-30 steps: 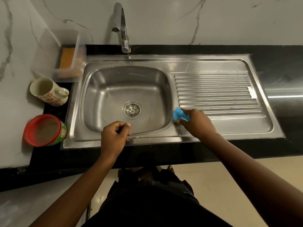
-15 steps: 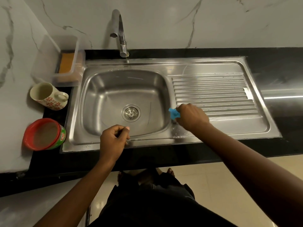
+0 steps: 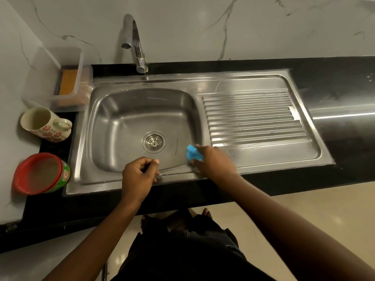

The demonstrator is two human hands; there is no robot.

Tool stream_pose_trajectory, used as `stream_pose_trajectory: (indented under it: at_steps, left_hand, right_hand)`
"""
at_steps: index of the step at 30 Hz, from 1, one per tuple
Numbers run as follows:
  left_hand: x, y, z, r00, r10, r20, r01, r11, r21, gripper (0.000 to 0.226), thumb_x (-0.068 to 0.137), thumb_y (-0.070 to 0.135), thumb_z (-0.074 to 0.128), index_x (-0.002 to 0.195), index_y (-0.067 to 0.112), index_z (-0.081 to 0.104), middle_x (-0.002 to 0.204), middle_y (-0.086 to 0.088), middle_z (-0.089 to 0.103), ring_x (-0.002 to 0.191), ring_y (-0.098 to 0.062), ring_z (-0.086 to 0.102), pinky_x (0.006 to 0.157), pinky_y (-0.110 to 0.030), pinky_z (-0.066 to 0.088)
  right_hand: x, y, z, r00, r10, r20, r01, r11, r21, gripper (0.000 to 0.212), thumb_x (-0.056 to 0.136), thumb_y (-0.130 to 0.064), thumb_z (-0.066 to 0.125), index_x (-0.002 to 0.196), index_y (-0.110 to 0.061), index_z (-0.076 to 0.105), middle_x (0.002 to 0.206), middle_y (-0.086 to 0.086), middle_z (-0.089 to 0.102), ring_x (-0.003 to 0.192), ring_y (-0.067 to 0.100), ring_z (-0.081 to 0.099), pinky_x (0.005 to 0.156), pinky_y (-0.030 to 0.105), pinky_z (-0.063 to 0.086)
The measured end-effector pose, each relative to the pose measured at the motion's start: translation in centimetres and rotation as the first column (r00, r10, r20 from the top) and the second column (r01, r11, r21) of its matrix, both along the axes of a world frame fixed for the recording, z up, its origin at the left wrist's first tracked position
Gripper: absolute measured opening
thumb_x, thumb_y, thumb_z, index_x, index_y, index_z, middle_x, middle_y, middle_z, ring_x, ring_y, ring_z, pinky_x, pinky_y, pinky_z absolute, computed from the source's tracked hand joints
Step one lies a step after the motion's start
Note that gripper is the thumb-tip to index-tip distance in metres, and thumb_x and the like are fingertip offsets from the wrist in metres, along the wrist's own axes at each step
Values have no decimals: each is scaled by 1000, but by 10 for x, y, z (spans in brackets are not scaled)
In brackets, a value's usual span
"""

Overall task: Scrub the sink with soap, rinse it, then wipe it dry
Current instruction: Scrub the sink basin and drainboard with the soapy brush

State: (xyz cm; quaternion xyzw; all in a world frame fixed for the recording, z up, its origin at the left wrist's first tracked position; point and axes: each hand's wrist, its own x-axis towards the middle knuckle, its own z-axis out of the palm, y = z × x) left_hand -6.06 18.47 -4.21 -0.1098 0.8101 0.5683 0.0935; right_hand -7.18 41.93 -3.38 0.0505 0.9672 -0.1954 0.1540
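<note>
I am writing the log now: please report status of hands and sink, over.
Left hand curled, nothing visible held, at front rim. Right hand grips crumpled blue cloth at right front basin corner of stainless steel sink. Nothing blocks basin.

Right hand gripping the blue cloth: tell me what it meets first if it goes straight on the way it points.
Pointing up-left, the right hand with the crumpled blue cloth would probably meet the right wall of the stainless steel sink first, then the round metal drain strainer; depth is unclear.
</note>
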Motion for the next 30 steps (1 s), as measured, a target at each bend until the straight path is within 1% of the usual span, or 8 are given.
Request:
stream_pose_trajectory:
  at_steps: [3, 9, 12, 16, 20, 24, 26, 30]
  left_hand:
    - [-2, 3, 1, 1000, 3, -1, -3, 1000, -10, 20, 101, 22, 69, 82, 15, 74, 71, -1, 74, 58, -11, 66, 62, -30, 54]
    - [-5, 13, -1, 1000, -11, 26, 11, 1000, -3, 22, 101, 23, 69, 81, 14, 73, 72, -4, 74, 57, -13, 65, 62, -32, 54]
    - [-5, 22, 0, 999, -18, 29, 18, 1000, 2, 21, 101, 23, 69, 82, 14, 74, 72, -4, 74, 58, -13, 65, 61, -31, 54]
    - [-6, 35, -1, 998, -39, 46, 39, 999, -4, 20, 100, 23, 70, 82, 15, 75, 71, -3, 74, 56, -11, 64, 60, -31, 53]
    - [-10, 42, -1, 998, -39, 45, 39, 999, 2, 20, 100, 24, 69, 83, 15, 74, 73, -3, 75, 57, -15, 65, 59, -32, 54]
    - [-12, 46, -1, 999, -26, 33, 26, 1000, -7, 19, 100, 23, 70, 83, 13, 74, 72, -3, 74, 55, -15, 64, 58, -32, 53]
    - [-11, 47, 0, 999, -26, 30, 26, 1000, -10, 20, 100, 22, 70, 83, 13, 74, 72, -3, 74, 55, -14, 64, 57, -31, 53]
    - [-9, 51, 0, 999, -39, 30, 39, 999, -6, 18, 101, 23, 69, 85, 14, 75, 73, -3, 74, 57, -13, 65, 59, -30, 53]
  right_hand:
    - [14, 4, -5, 996, -2, 94, 17, 986, -166, 58, 91, -49, 73, 143, -29, 58, 124, 1, 72, 102, 14, 69, 95, 38, 58]
    - [33, 107, 2, 972, -224, 69, 227, 973, -47, 53, 89, -53, 74, 136, -31, 63, 105, -6, 72, 84, 7, 66, 79, 32, 57]
    - [24, 111, -3, 946, -323, -14, 322, 945, -62, 51, 92, -53, 72, 137, -30, 63, 109, -3, 74, 88, 10, 67, 81, 33, 58]
    - [19, 67, -12, 963, -263, 55, 269, 937, -225, 46, 89, -56, 73, 127, -31, 68, 104, -7, 76, 87, 8, 71, 85, 39, 61]
    - [42, 63, -18, 977, -206, 60, 213, 963, -167, 62, 91, -54, 71, 147, -37, 52, 122, -5, 71, 92, 10, 69, 87, 39, 61]
    - [39, 118, -15, 956, -290, 43, 293, 951, -99, 54, 91, -55, 70, 140, -37, 57, 113, -4, 73, 82, 6, 68, 80, 38, 63]
    - [29, 132, -9, 932, -363, -11, 361, 929, -82, 51, 92, -54, 71, 137, -32, 62, 111, -3, 74, 87, 11, 69, 81, 39, 62]
    - [10, 96, -9, 930, -368, -2, 363, 917, -164, 42, 92, -51, 73, 127, -28, 68, 101, -4, 74, 81, 12, 69, 73, 32, 58]
